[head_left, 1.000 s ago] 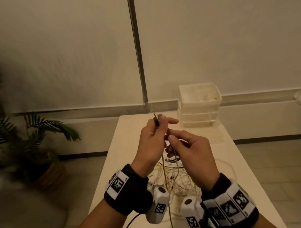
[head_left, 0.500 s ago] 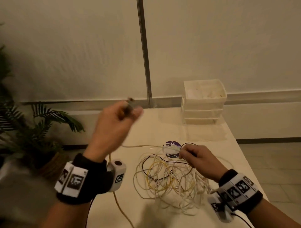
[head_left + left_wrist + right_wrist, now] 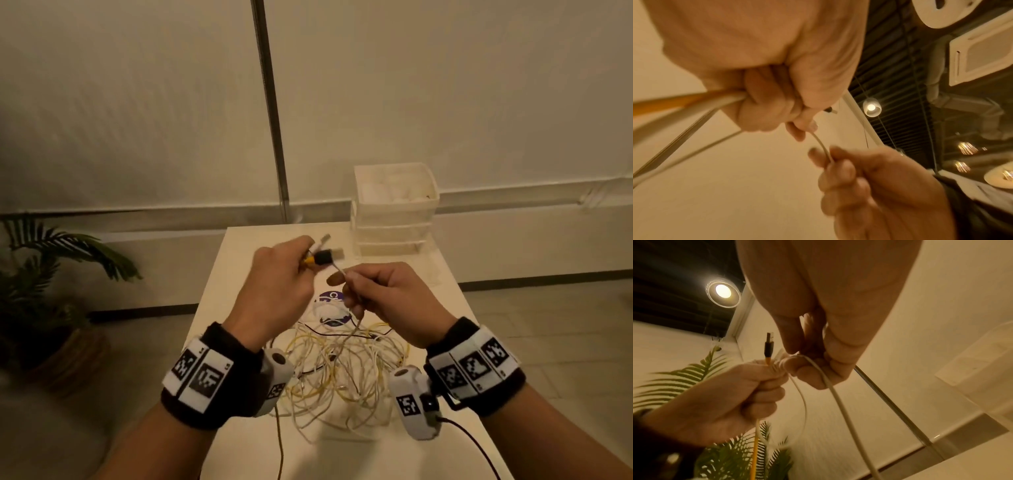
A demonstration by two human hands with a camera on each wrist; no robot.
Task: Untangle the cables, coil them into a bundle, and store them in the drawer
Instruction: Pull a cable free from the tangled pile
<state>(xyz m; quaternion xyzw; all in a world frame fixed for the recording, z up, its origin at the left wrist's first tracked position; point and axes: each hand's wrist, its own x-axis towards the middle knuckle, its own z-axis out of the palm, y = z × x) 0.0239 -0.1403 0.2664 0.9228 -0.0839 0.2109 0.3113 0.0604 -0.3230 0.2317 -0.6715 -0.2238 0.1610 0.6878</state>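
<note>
We hold our left hand (image 3: 274, 284) closed around the plug ends (image 3: 320, 257), so the loose ends stay together. Our right hand (image 3: 387, 301) pinches a white cable (image 3: 838, 402) to feed its end over. The tangled cables (image 3: 342, 370) lie in the middle of the tabletop (image 3: 239, 274). The drawers (image 3: 390, 236) wait at the far right corner.

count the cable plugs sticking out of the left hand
3 show in the head view, all past the left hand fingers: a black USB plug on the yellow cable, a pale plug angled up behind it, and a pale plug tip beside it. More may be hidden.
</note>
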